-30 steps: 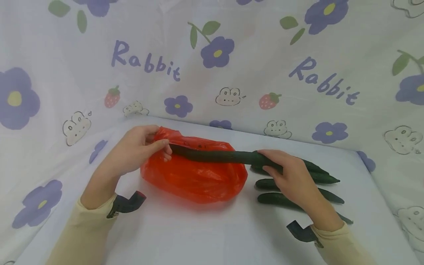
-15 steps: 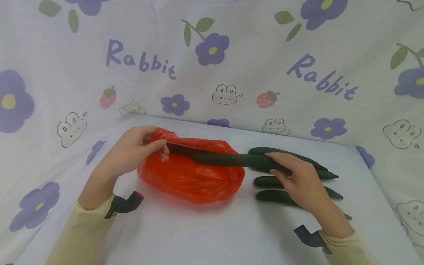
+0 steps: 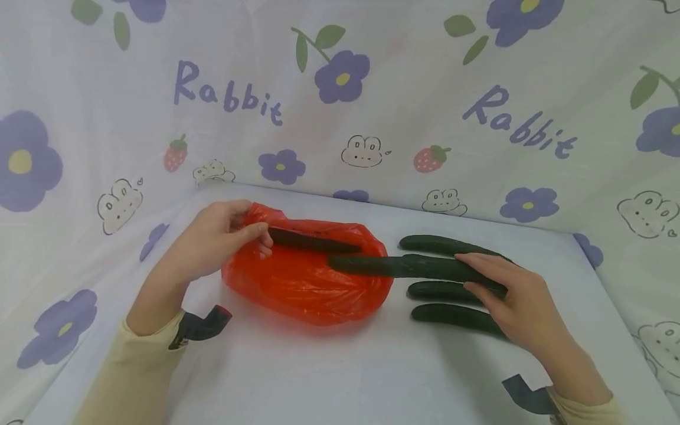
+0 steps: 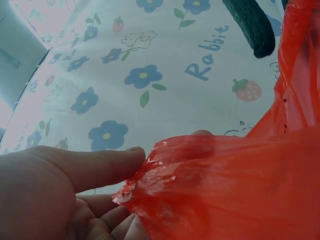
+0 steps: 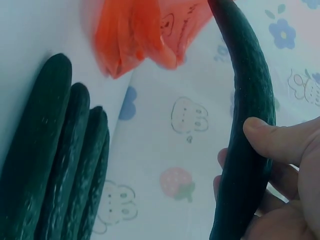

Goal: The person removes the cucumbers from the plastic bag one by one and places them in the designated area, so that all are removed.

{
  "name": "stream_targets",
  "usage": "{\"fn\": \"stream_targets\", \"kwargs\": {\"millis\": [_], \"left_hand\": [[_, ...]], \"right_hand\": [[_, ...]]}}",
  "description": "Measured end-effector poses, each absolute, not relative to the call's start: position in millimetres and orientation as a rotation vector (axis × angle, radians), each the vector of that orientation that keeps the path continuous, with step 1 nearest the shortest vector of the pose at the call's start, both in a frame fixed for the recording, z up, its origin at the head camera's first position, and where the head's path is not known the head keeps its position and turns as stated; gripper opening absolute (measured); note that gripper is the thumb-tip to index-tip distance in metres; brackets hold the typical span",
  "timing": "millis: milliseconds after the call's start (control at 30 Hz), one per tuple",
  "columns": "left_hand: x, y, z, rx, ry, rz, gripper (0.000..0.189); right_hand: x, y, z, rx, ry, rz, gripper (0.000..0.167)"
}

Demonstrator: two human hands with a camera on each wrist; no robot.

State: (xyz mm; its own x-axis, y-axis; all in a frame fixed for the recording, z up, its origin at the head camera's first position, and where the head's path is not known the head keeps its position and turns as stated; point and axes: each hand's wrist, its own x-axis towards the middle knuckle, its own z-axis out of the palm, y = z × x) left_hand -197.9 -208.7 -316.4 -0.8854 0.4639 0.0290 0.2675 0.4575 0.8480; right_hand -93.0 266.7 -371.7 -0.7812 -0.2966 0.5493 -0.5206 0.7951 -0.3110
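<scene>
My left hand point(image 3: 225, 239) pinches the gathered edge of a red plastic bag point(image 3: 297, 289) between thumb and fingers; in the left wrist view the crumpled film point(image 4: 200, 185) sticks out past the thumb. A dark, long shape like a cucumber point(image 3: 313, 241) lies along the bag's mouth, beside the left fingertips. My right hand point(image 3: 517, 301) grips a long green cucumber point(image 3: 393, 265), whose far end overlaps the bag's right side. The right wrist view shows thumb and fingers around this slightly curved cucumber point(image 5: 250, 95). Its tip point(image 4: 257, 35) appears at the left wrist view's top.
Several more cucumbers point(image 3: 446, 291) lie side by side on the white table point(image 3: 319, 378), right of the bag and partly under the right hand. Behind stands a white cloth point(image 3: 404, 88) printed with flowers, rabbits and strawberries.
My right hand has moved right and slightly toward me with the cucumber, drawing its far end away from my left fingers. The dark shape along the bag's mouth now shows more. My left hand keeps its pinch.
</scene>
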Motion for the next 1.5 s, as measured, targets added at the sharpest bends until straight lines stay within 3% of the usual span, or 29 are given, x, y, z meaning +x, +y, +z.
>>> {"fn": "stream_targets", "kwargs": {"millis": [1000, 1500], "left_hand": [[-194, -211, -313, 0.609, 2.497, 1.394, 0.017], [-196, -210, -312, 0.623, 2.507, 1.387, 0.016]], "right_hand": [[-34, 333, -383, 0.471, -2.61, 0.564, 0.077], [-14, 364, -399, 0.313, -2.758, 0.523, 0.061]]}}
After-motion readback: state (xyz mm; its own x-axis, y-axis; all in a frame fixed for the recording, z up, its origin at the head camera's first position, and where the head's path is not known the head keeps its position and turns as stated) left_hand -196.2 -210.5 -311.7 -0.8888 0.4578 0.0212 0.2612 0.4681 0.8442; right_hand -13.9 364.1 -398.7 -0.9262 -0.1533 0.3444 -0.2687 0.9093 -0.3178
